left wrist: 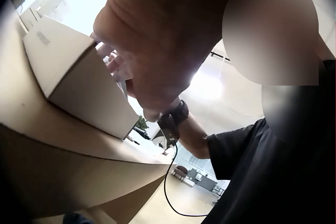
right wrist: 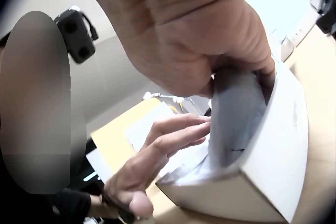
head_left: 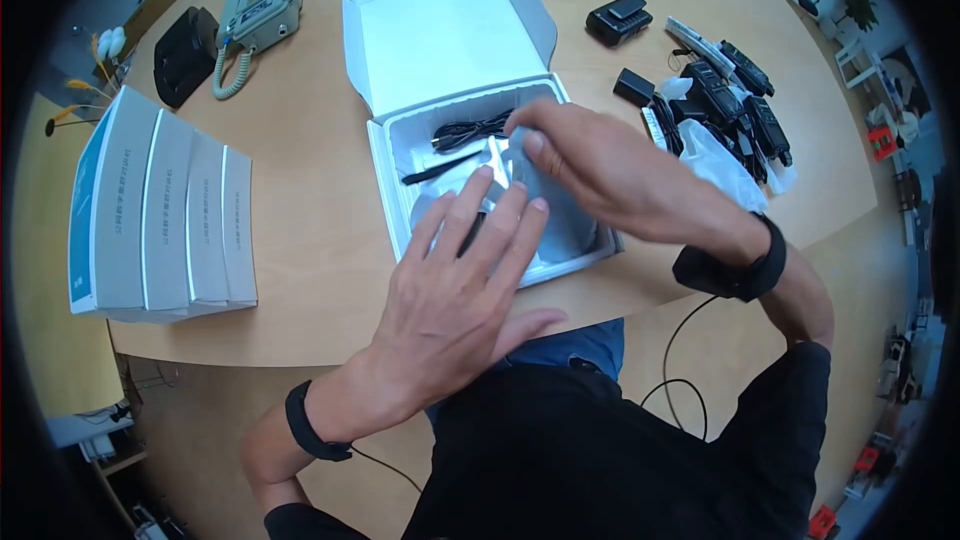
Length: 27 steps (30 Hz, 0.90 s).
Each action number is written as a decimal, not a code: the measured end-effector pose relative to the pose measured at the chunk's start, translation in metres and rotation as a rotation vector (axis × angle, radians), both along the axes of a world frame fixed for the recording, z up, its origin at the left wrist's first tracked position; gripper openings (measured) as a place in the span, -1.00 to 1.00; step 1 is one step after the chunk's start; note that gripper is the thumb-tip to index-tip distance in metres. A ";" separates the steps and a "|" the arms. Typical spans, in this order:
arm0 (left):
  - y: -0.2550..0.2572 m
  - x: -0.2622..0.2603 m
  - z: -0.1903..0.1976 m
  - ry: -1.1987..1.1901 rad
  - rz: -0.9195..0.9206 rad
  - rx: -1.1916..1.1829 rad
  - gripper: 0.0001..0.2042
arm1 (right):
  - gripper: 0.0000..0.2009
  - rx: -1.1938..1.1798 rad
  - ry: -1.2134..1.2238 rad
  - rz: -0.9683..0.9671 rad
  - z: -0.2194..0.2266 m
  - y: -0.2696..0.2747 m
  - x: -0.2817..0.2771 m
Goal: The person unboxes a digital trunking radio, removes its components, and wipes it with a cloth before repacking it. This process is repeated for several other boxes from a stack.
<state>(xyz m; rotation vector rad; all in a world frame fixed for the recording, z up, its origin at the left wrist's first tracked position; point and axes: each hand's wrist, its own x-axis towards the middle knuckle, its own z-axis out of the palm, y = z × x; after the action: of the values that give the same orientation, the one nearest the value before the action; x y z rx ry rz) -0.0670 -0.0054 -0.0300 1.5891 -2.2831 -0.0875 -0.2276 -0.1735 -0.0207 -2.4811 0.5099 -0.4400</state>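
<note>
An open white box (head_left: pixel 376 180) holds a coiled black cable (head_left: pixel 470 130), a thin black strip (head_left: pixel 440 169) and clear plastic wrapping. My right hand (head_left: pixel 620 175) pinches a greyish-white wrapped item (head_left: pixel 565 215) at the box's right side; in the right wrist view this item (right wrist: pixel 236 113) stands inside the box wall. My left hand (head_left: pixel 445 290) lies over the box's near left part with fingers straight, touching the wrapping. A dark thing under its fingers is mostly hidden.
White boxes (head_left: pixel 150 210) stand in a row at the left. A desk phone (head_left: pixel 262 0) and black case (head_left: pixel 185 55) are at the back left. Several black radios (head_left: pixel 712 95) with plastic bags (head_left: pixel 725 165) lie at the right, and a black device (head_left: pixel 618 20) behind them.
</note>
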 end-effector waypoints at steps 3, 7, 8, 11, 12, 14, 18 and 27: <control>0.001 0.000 -0.013 0.023 0.050 -0.014 -0.25 | -0.72 -0.187 0.003 0.017 -0.028 0.008 -0.002; 0.000 -0.001 -0.016 -0.033 0.090 -0.019 -0.28 | -0.65 -0.435 -0.017 -0.076 -0.030 0.023 -0.009; 0.000 -0.001 -0.017 -0.044 0.080 -0.027 -0.28 | -0.63 -0.501 0.002 -0.112 -0.031 0.024 -0.012; -0.001 0.000 -0.015 -0.034 0.068 -0.005 -0.28 | -0.60 -0.462 0.008 -0.101 -0.034 0.024 -0.015; 0.001 0.002 -0.012 -0.037 0.061 -0.004 -0.28 | -0.59 -0.474 0.000 -0.108 -0.034 0.026 -0.016; 0.004 0.011 -0.004 0.061 0.069 -0.156 -0.37 | -0.65 -0.448 -0.153 -0.126 0.000 0.038 -0.022; 0.018 0.053 -0.010 0.352 0.269 -0.330 -0.52 | -0.81 -0.256 -0.636 0.035 0.033 0.108 -0.018; -0.052 0.115 0.011 1.019 0.607 0.063 -0.36 | -0.87 -0.282 -0.812 -0.058 -0.014 0.121 -0.028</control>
<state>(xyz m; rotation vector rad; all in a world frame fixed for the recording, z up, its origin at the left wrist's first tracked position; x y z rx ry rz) 0.0484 -0.0577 -0.0194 1.6423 -1.0080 -0.6414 -0.2552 -0.0524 -0.0344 -2.2653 0.1833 -1.5308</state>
